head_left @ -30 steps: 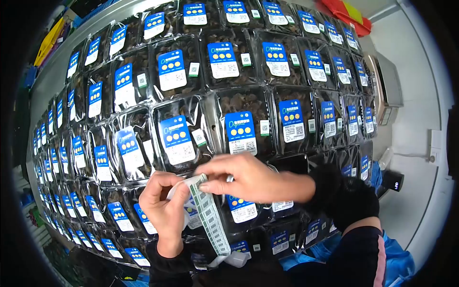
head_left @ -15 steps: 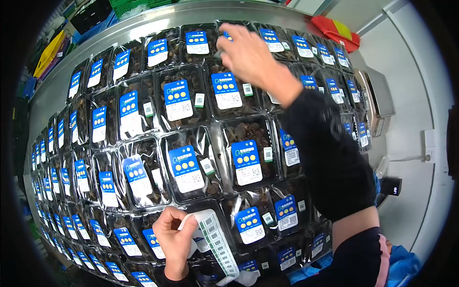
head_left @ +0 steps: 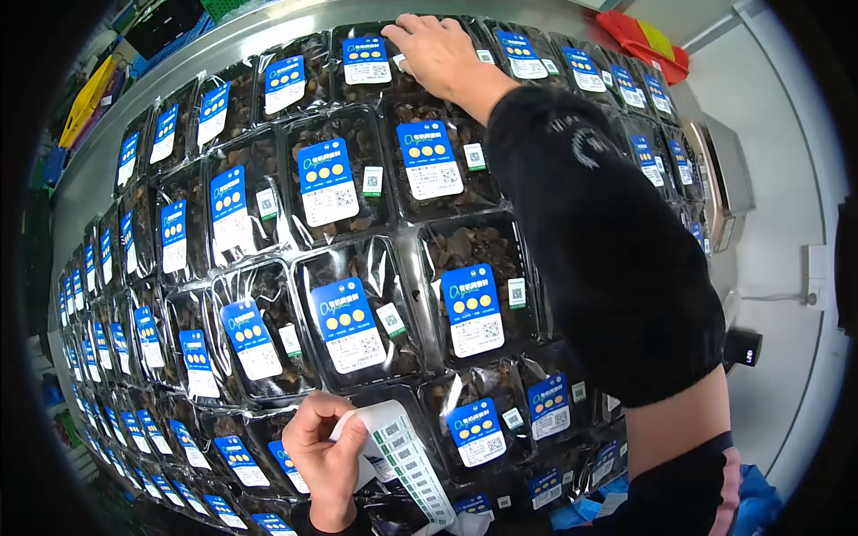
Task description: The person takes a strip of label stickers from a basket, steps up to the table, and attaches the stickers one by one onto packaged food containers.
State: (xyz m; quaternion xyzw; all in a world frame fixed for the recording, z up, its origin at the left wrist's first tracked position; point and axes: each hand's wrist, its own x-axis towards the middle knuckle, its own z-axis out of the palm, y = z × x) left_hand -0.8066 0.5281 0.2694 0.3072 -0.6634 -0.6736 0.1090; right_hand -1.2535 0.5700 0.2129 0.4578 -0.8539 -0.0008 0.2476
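My left hand [head_left: 327, 454] pinches a strip of small green-and-white QR stickers [head_left: 409, 464] at the lower middle; the strip hangs down to the right. My right hand [head_left: 435, 55] reaches to the far row, its fingers over a film-wrapped black tray near the back edge. Whether a sticker is under those fingers is hidden. The tray to its left [head_left: 362, 67] bears a blue-and-white label, with no small sticker visible beside it. Nearer trays, such as the one in the middle [head_left: 328, 174], carry a blue label and a small QR sticker.
Rows of wrapped trays cover the metal table [head_left: 295, 27]. A red-and-yellow item [head_left: 642, 45] lies at the back right. A scale-like metal device [head_left: 724, 174] stands on the right, near a small black display [head_left: 743, 347]. Yellow and blue crates are at the left.
My right hand has left the sticker strip and moved forward to the far row, where its fingers now rest on a tray. My left hand has moved lower in view, still holding the strip.
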